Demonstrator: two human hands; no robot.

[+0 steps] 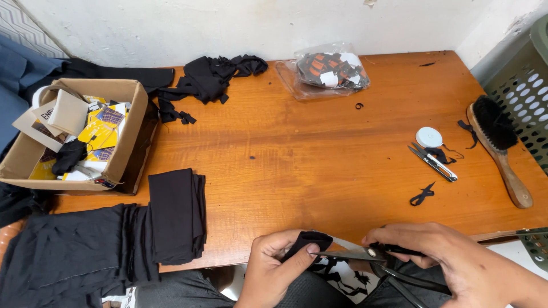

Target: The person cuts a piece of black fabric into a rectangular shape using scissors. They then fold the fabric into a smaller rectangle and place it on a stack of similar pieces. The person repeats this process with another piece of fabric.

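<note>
At six o'clock, the left hand (273,268) pinches soft black cloth (307,242); the right hand (442,256) grips slim metal scissors (365,256) over the glossy wooden counter (319,154).

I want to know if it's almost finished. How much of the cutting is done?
Looks partway. Done, probably: black cloth folded in a stack on the table, and a few cut scraps. In hand: the left hand pinches a small black piece while the right hand holds scissors to it. Maybe left: a loose black heap at the back, though I can't tell if it needs cutting.
</note>
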